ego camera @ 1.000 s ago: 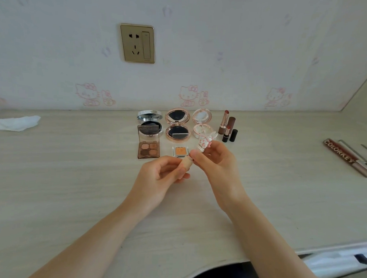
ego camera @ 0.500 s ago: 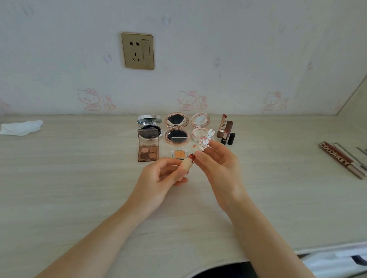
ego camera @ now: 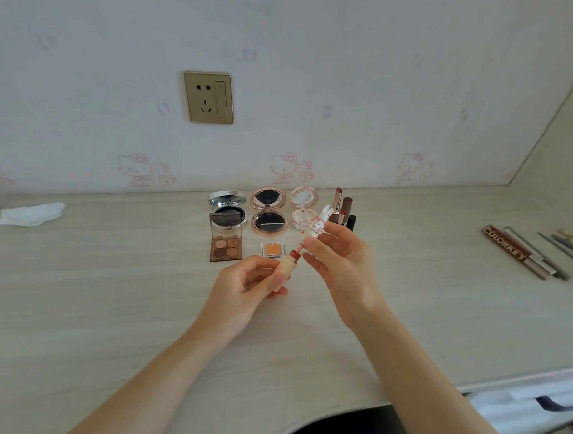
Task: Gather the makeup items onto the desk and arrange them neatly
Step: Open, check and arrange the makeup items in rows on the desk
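At frame centre, a lip gloss tube [ego camera: 285, 268] was gripped by the left hand [ego camera: 243, 288], its rabbit-topped cap [ego camera: 319, 223] pinched in the right hand [ego camera: 342, 267]. Compacts [ego camera: 268, 210] and lipsticks [ego camera: 342, 207] were already lined up on the counter [ego camera: 113, 292]; pencils [ego camera: 530, 254] at right remained ungathered.

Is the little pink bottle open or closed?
Open. The left hand holds the bottle, its red neck bare; the right hand holds the bunny cap away from it.
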{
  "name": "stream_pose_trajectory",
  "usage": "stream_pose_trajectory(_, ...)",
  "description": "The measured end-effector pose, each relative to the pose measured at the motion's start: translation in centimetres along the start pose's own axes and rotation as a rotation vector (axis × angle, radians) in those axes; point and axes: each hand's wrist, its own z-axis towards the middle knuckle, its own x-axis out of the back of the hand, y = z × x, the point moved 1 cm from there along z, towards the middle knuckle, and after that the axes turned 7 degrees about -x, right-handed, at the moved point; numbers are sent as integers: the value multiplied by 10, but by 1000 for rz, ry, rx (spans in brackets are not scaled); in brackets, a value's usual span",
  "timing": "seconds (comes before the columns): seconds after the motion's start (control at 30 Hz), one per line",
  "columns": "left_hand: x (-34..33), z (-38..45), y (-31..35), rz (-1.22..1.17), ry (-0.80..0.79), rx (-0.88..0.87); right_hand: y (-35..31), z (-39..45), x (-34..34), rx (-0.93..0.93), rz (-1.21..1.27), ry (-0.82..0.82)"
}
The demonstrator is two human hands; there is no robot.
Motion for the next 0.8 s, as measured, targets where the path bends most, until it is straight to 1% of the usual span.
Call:
stream_pose_trajectory(0.1, -2, 2, 3, -26, 20, 18, -4, 1, 1, 3, 2, -1)
stream_pose_trajectory(0.2, -8, 5, 8, 12, 30, -5, -11, 3, 6, -4, -28, -11)
stream_pose_trajectory(0.3, -21, 6, 13, -11, -2, -32, -21, 4, 16, -11, -71, -22)
stream_pose_trajectory(0.4, -37, 9, 15, 28, -75, -60, -32, 4, 28, -55, -115, -32)
stream_pose_trajectory(0.53, -62, 13, 15, 225, -190, -148, -47, 8, 51, -97, -222, 0)
stream_pose_trajectory(0.7, -88, 22, 14, 562, -267, -306, -55, 15, 78, -118, -278, 50)
stream_pose_trajectory(0.8, -100, 24, 7, 665, -300, -343, -55, 20, 91, -156, -384, 51)
